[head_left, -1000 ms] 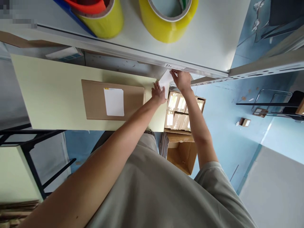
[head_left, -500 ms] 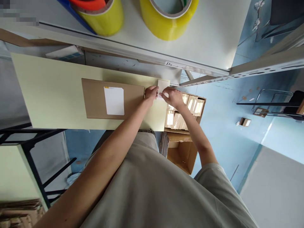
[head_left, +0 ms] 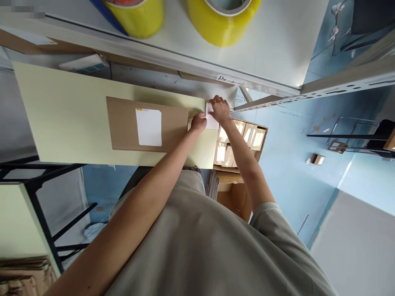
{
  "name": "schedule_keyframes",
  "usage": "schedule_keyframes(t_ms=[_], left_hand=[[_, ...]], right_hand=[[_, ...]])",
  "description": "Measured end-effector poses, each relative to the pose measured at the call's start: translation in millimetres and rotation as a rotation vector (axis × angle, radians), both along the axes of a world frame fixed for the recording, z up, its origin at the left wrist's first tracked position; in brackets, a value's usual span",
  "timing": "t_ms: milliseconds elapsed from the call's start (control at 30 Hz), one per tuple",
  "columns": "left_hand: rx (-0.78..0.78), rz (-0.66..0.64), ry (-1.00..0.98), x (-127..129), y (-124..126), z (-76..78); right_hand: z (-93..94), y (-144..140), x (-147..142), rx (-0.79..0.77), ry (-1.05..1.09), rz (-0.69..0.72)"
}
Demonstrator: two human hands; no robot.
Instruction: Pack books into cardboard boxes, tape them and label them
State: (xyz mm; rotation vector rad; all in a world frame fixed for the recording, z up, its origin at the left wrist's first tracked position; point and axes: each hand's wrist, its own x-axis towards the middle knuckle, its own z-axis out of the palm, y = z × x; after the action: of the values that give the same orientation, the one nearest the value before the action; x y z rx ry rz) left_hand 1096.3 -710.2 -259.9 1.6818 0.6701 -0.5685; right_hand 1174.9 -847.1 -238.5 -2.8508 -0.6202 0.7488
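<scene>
A flat white rectangular piece (head_left: 212, 123), like paper or a label stack, lies at the right end of the pale yellow tabletop (head_left: 74, 119). My left hand (head_left: 199, 122) is closed at its left edge, thumb and fingers pressed together. Over its upper right part, my right hand (head_left: 220, 109) bends its fingers, the thumb against the white surface. What sits under those fingers is partly hidden. To the left of my hands lies a closed brown cardboard box (head_left: 174, 129) bearing a blank-looking white label (head_left: 148, 127).
A grey shelf (head_left: 277, 49) with yellow tape rolls (head_left: 225, 28) overhangs the far side. Beyond the table's right edge stands a carton (head_left: 262, 144) packed with small boxes. Below that is an open carton (head_left: 234, 197). A black metal frame (head_left: 40, 181) stands at left.
My right hand has moved up and slightly left, towards the far edge of the white piece. My left hand stays at its left edge, shifted only slightly. The cardboard box rests unmoved.
</scene>
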Motion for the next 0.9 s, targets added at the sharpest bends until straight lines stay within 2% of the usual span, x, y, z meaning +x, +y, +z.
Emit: schedule_keyframes(t_ms=[200, 533, 667, 767, 833, 900], left_hand=[[-0.020, -0.038, 0.024, -3, -3, 4.4], [-0.030, -0.048, 0.010, -3, -6, 29.3], [0.032, 0.047, 0.004, -1, -5, 34.3], [0.016, 0.127, -0.043, 1, -3, 37.5], [-0.006, 0.099, -0.066, 1, -2, 39.8], [0.017, 0.019, -0.063, -2, 0, 41.3]], right_hand=[[9.6, -4, -8, -0.007, -0.026, 0.008], [15.3, -2, -12, 0.051, -0.064, -0.006], [33.7, -9, -11, 0.140, -0.117, -0.003], [59.5, -18, -31, 0.184, -0.153, -0.011], [75.0, -25, -60, 0.188, -0.168, -0.031], [83.3, -31, -98, 0.188, -0.172, -0.038]])
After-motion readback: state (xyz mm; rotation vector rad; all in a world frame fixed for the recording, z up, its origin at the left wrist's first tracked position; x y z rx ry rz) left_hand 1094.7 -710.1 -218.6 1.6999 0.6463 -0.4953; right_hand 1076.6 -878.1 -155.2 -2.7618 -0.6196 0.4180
